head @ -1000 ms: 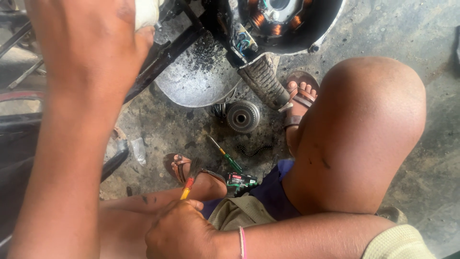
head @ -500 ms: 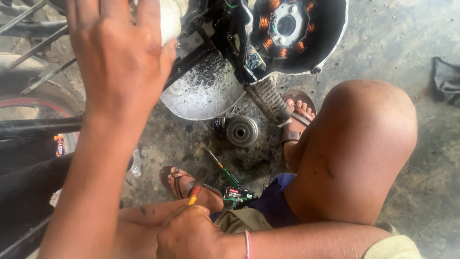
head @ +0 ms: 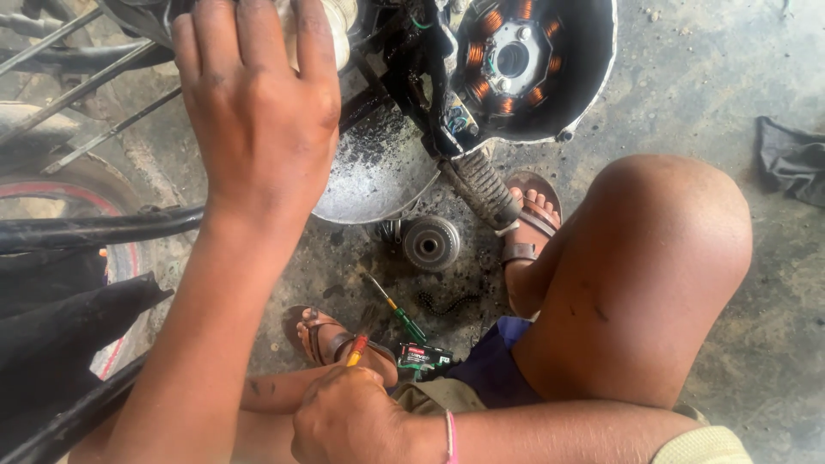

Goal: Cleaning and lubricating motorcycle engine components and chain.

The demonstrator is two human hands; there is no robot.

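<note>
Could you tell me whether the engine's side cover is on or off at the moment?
Off. The engine housing stands open, with its ring of copper coils laid bare, and no cover sits over them.

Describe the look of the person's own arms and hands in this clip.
Both arms are bare, with no sleeves or gloves. The left hand is smeared with dark grease on its back and fingers. The right hand also looks grimy, and a thin pink band circles its wrist.

The left hand (head: 258,103) is covering most of a pale cylinder (head: 339,26), which the top edge is cutting off. The right hand (head: 348,421) is hiding the red-and-yellow tool (head: 357,351) below its tip.
</note>
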